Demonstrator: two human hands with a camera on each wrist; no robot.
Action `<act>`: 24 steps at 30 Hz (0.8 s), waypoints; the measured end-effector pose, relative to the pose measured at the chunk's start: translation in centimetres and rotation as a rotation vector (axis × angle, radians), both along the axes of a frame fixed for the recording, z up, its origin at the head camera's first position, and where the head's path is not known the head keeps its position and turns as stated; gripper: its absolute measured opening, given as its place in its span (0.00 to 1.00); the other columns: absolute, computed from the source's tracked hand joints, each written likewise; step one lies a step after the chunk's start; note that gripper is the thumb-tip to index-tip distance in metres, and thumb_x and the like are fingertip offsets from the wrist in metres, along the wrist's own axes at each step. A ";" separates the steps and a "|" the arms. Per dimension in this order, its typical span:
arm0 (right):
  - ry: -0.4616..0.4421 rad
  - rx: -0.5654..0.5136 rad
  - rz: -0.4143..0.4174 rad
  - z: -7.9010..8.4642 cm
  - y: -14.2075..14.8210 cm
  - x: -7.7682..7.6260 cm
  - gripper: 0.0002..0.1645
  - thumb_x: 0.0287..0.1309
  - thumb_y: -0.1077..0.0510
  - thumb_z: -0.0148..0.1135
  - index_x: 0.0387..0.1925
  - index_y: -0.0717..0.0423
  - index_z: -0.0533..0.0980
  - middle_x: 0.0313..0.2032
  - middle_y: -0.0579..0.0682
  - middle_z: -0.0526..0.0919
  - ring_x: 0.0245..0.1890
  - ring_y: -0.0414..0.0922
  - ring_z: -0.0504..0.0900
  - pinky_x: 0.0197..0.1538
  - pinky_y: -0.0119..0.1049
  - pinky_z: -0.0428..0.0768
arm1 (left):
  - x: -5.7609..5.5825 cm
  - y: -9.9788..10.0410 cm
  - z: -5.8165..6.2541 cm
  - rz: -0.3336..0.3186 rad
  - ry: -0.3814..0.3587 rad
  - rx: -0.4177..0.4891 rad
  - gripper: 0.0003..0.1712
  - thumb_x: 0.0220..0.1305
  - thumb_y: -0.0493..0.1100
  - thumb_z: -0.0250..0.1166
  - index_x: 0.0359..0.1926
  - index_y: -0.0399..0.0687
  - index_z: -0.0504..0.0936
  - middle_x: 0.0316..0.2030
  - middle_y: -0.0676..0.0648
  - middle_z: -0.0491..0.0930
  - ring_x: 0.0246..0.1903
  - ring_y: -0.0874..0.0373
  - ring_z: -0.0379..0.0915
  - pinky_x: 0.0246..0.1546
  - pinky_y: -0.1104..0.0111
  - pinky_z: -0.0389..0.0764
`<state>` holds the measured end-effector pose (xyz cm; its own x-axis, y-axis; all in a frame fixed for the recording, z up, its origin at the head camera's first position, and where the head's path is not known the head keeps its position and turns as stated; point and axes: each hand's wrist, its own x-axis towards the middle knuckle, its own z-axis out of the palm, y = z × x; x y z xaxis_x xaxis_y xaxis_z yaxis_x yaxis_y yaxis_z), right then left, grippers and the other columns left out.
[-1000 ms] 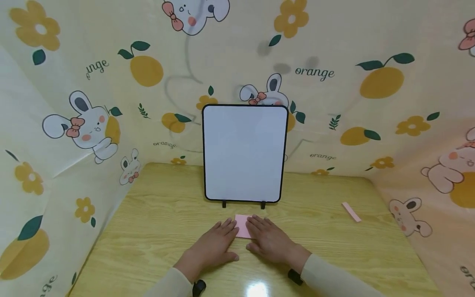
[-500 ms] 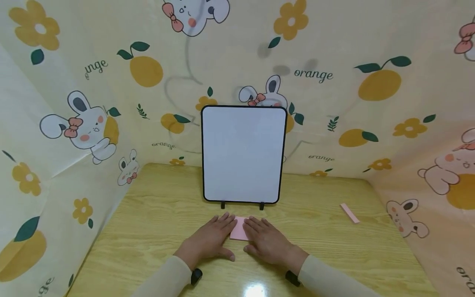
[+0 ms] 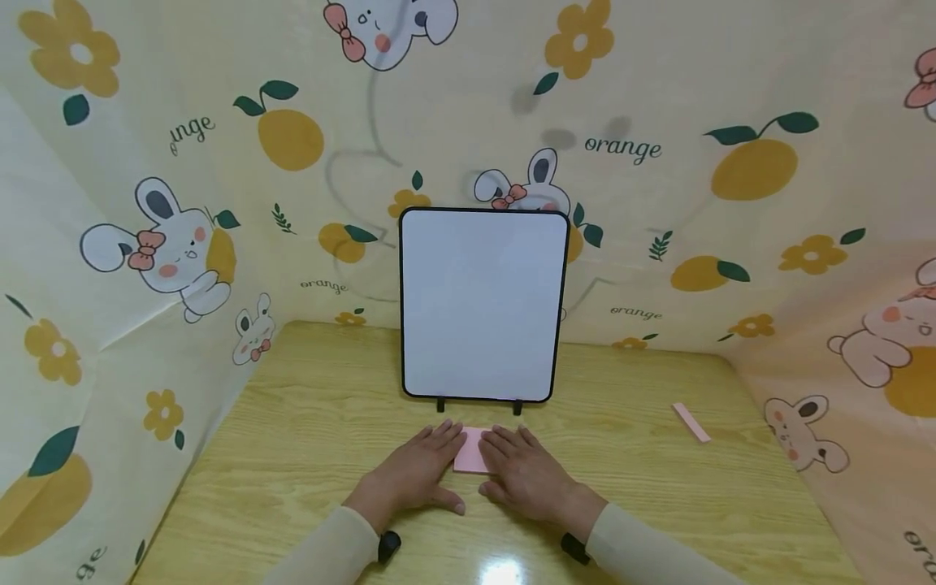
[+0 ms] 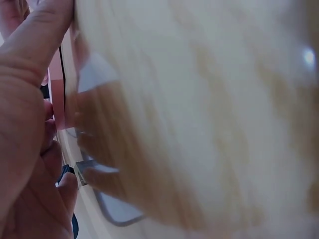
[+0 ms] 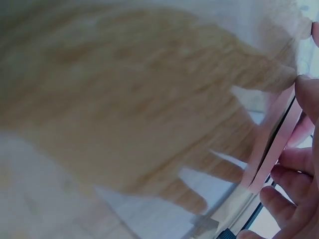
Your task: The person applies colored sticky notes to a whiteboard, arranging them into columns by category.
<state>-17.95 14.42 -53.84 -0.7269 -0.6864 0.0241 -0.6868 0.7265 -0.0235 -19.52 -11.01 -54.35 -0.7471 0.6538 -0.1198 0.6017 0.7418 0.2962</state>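
Observation:
A pink rectangular piece, paper by its look, lies on the wooden table in front of the board. Straight fingers of my left hand rest on its left side, with the thumb apart on the near side. My right hand lies flat over its right side, fingers straight and pointing forward. Both hands cover parts of the piece. Its thin pink edge shows beside the right fingers in the right wrist view. Part of the pink piece also shows behind the left thumb in the left wrist view.
A black-framed whiteboard stands upright on small black feet just beyond the hands. To the right lies a narrow pink strip. Patterned cloth encloses the back and sides of the glossy wooden table.
The pink piece has shifted slightly left and toward me under the hands. My left thumb has moved a little left. Over the last half second the hands have hardly moved.

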 end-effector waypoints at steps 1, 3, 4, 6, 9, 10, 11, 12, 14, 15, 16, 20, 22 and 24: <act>0.016 -0.004 0.001 0.0 0.0 0.0 0.40 0.76 0.37 0.58 0.75 0.59 0.70 0.74 0.56 0.73 0.76 0.57 0.69 0.76 0.64 0.68 | 0.0 0.0 -0.1 0.001 0.001 -0.002 0.65 0.58 0.77 0.68 0.83 0.43 0.57 0.83 0.44 0.53 0.84 0.49 0.45 0.84 0.54 0.53; 0.051 -0.017 0.006 -0.1 0.0 0.0 0.38 0.74 0.37 0.60 0.72 0.59 0.73 0.71 0.54 0.76 0.73 0.55 0.73 0.75 0.64 0.70 | 0.0 0.0 -0.1 0.003 0.001 -0.003 0.66 0.57 0.78 0.68 0.83 0.43 0.58 0.83 0.44 0.53 0.84 0.49 0.45 0.84 0.54 0.53; 0.070 -0.023 0.009 -0.2 0.0 -0.1 0.37 0.73 0.37 0.61 0.70 0.58 0.74 0.69 0.53 0.78 0.71 0.54 0.74 0.74 0.63 0.71 | 0.0 0.0 -0.2 0.003 0.001 -0.003 0.66 0.58 0.78 0.68 0.83 0.43 0.58 0.84 0.44 0.53 0.84 0.49 0.45 0.83 0.54 0.53; 0.111 -0.050 0.023 -0.3 0.0 -0.2 0.33 0.71 0.38 0.64 0.64 0.56 0.77 0.63 0.52 0.81 0.66 0.53 0.77 0.72 0.62 0.74 | 0.0 0.0 -0.2 0.001 0.002 -0.003 0.66 0.58 0.78 0.67 0.83 0.43 0.57 0.84 0.44 0.53 0.84 0.49 0.45 0.83 0.53 0.54; 0.151 -0.094 0.030 -0.4 -0.2 -0.3 0.25 0.69 0.39 0.66 0.53 0.53 0.78 0.56 0.49 0.82 0.59 0.50 0.79 0.69 0.56 0.78 | 0.0 0.1 -0.2 0.000 0.007 0.000 0.66 0.58 0.78 0.67 0.83 0.43 0.57 0.84 0.44 0.53 0.84 0.49 0.45 0.83 0.53 0.54; 0.159 -0.104 0.028 -0.4 -0.3 -0.4 0.23 0.69 0.39 0.67 0.50 0.52 0.78 0.54 0.49 0.83 0.58 0.50 0.79 0.68 0.55 0.79 | 0.0 0.1 -0.2 0.001 0.009 -0.002 0.66 0.57 0.78 0.68 0.83 0.43 0.57 0.84 0.44 0.52 0.84 0.49 0.45 0.83 0.53 0.54; 0.163 -0.112 0.024 -0.4 -0.4 -0.4 0.21 0.69 0.39 0.66 0.48 0.51 0.78 0.53 0.49 0.83 0.57 0.50 0.79 0.67 0.53 0.79 | 0.0 0.1 -0.2 0.003 0.010 -0.003 0.66 0.57 0.78 0.68 0.83 0.44 0.57 0.84 0.44 0.52 0.84 0.49 0.45 0.83 0.53 0.54; 0.166 -0.116 0.018 -0.4 -0.5 -0.5 0.19 0.70 0.40 0.66 0.46 0.50 0.77 0.52 0.48 0.83 0.56 0.49 0.80 0.66 0.52 0.80 | 0.0 0.1 -0.2 0.005 0.008 -0.004 0.66 0.57 0.78 0.68 0.83 0.44 0.57 0.84 0.44 0.52 0.84 0.49 0.45 0.83 0.54 0.54; 0.176 -0.119 0.003 -0.4 -0.6 -0.5 0.18 0.70 0.40 0.66 0.43 0.49 0.77 0.50 0.48 0.84 0.54 0.49 0.80 0.62 0.50 0.82 | -0.1 0.1 -0.1 0.009 0.000 -0.006 0.67 0.56 0.78 0.68 0.83 0.44 0.57 0.84 0.44 0.52 0.84 0.50 0.45 0.84 0.54 0.53; 0.181 -0.118 -0.001 -0.3 -0.7 -0.5 0.18 0.70 0.40 0.66 0.41 0.49 0.77 0.49 0.48 0.84 0.53 0.48 0.80 0.61 0.50 0.82 | -0.1 0.1 -0.1 0.010 -0.008 -0.005 0.67 0.56 0.77 0.69 0.83 0.44 0.57 0.84 0.45 0.52 0.84 0.50 0.45 0.84 0.55 0.53; 0.185 -0.117 -0.007 -0.3 -0.8 -0.5 0.17 0.70 0.40 0.66 0.40 0.49 0.77 0.48 0.48 0.84 0.52 0.48 0.80 0.59 0.49 0.83 | -0.1 0.1 -0.1 0.010 -0.012 -0.002 0.66 0.56 0.77 0.69 0.83 0.44 0.57 0.84 0.44 0.52 0.84 0.50 0.45 0.84 0.54 0.53; 0.206 -0.114 -0.020 -0.3 -1.0 -0.4 0.17 0.69 0.41 0.68 0.36 0.48 0.77 0.45 0.47 0.85 0.50 0.47 0.80 0.55 0.46 0.83 | 0.0 0.1 0.1 0.010 -0.018 0.002 0.66 0.56 0.76 0.70 0.83 0.44 0.57 0.84 0.44 0.53 0.84 0.50 0.46 0.83 0.54 0.53; 0.214 -0.108 -0.026 -0.3 -1.0 -0.4 0.17 0.68 0.41 0.69 0.36 0.48 0.77 0.45 0.46 0.85 0.49 0.46 0.80 0.54 0.46 0.83 | 0.0 0.1 0.1 0.011 -0.014 -0.002 0.67 0.56 0.76 0.70 0.83 0.44 0.57 0.84 0.44 0.53 0.84 0.50 0.46 0.83 0.54 0.54; 0.221 -0.102 -0.030 -0.3 -1.0 -0.4 0.17 0.68 0.40 0.69 0.36 0.48 0.78 0.44 0.46 0.85 0.48 0.46 0.80 0.53 0.45 0.83 | 0.0 0.2 0.2 0.014 -0.008 -0.006 0.67 0.55 0.77 0.70 0.83 0.43 0.57 0.84 0.44 0.53 0.84 0.50 0.46 0.83 0.54 0.54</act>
